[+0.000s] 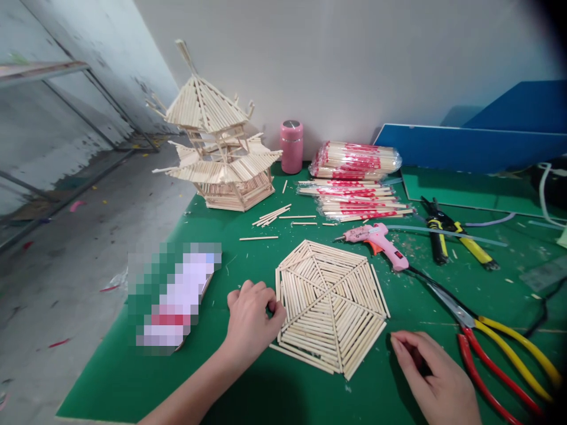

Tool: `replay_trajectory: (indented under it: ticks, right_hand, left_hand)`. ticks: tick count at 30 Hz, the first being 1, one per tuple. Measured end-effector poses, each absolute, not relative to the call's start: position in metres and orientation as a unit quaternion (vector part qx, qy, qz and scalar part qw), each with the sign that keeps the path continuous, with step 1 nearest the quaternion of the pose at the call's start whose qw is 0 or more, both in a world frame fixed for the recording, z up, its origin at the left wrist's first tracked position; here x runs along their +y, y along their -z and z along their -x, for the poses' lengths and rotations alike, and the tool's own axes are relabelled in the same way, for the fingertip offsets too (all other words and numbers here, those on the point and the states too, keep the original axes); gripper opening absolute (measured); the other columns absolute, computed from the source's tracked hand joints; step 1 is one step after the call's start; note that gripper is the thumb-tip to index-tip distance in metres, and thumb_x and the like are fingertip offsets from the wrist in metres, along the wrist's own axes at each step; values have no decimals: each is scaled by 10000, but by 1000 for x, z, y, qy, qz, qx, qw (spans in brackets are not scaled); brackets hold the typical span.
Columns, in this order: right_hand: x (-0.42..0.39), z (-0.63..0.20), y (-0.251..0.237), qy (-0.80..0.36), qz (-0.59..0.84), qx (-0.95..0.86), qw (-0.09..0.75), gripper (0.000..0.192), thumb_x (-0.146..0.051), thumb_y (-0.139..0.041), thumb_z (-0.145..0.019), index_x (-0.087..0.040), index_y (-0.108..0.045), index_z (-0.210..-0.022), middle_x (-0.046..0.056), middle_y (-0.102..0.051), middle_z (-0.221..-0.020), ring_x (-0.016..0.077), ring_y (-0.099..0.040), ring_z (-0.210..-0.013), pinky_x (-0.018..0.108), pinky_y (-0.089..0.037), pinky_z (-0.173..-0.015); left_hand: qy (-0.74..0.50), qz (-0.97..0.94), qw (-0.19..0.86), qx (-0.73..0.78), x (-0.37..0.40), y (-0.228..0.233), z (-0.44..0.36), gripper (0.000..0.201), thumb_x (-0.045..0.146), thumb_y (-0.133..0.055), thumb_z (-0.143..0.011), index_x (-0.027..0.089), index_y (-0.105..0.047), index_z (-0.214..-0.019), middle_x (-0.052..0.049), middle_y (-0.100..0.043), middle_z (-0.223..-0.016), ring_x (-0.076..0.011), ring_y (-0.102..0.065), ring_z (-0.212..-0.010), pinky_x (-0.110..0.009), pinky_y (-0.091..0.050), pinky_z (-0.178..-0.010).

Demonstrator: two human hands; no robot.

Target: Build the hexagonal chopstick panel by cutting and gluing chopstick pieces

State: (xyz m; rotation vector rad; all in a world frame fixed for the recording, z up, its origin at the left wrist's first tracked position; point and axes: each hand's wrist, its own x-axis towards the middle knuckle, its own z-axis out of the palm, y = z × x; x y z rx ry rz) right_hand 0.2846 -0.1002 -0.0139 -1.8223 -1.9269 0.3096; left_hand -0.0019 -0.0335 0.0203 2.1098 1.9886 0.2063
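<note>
1. A green table [133,378] fills the view, seen from above by the person working at it, with a pale wall behind.
2. In the middle near the front edge lies a flat six-sided panel [331,307] made of thin wooden sticks glued side by side, with spokes running out from its centre.
3. The left hand [252,321] rests on the table at the panel's left edge, fingers curled in, the fingertips touching the edge; whether they pinch it cannot be told.
4. The right hand [432,378] rests on the table just beside the panel's lower right corner, not touching it, fingers bent loosely together and holding nothing.
5. A pink glue gun [378,242] lies just behind the panel, nozzle pointing left.
6. Large shears with red and yellow handles [500,354] lie right of the right hand.
7. Yellow-handled pliers [452,236] lie further back on the right.
8. Packs of sticks in red-printed wrappers [354,177] are stacked near the wall, with loose sticks [271,216] scattered in front.
9. A two-tier pagoda model [219,141] built of sticks stands at the back left, a pink cup [292,146] to its right.
</note>
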Motion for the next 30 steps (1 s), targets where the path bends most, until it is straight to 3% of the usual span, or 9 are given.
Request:
replay_trajectory:
  ticks: [17, 21, 24, 30]
  right_hand:
    - [-92, -273, 1, -130, 649, -682, 312, 227, -345, -449, -830, -194, -606, -765, 42, -639, -707, 143, -621, -618, 181, -509, -555]
    - [-79, -270, -8, -139, 663, -655, 335, 190, -330, -444, -838, -199, -581, -823, 46, -631, -766, 146, -617, -675, 187, -511, -595]
    - [-62, -265, -12, -136, 672, -649, 328, 176, -313, -426, -846, -201, -556, -883, 52, -608, -816, 150, -597, -716, 214, -505, -622]
    - [-34, -261, -7, -88, 685, -675, 259, 233, -313, -401, -839, -194, -522, -998, 75, -571, -956, 187, -583, -797, 254, -494, -570]
  left_hand:
    - [-67, -768, 58, 634, -21, -21, 15, 264, 269, -404, -772, 180, -441, -526, -16, -493, -600, -175, -458, -653, -303, -297, -599]
    - [-122, -806, 28, 578, 2, -28, 2, 194, 254, -390, -814, 178, -564, -774, -52, -572, -800, -199, -491, -783, -337, -341, -696]
    - [-100, -826, 9, 554, 18, -32, -12, 222, 238, -386, -832, 162, -576, -920, -87, -586, -936, -232, -494, -896, -381, -343, -777]
    - [-96, -835, -22, 542, 31, -18, -16, 233, 153, -388, -829, 150, -602, -738, -84, -601, -813, -208, -547, -775, -370, -396, -729]
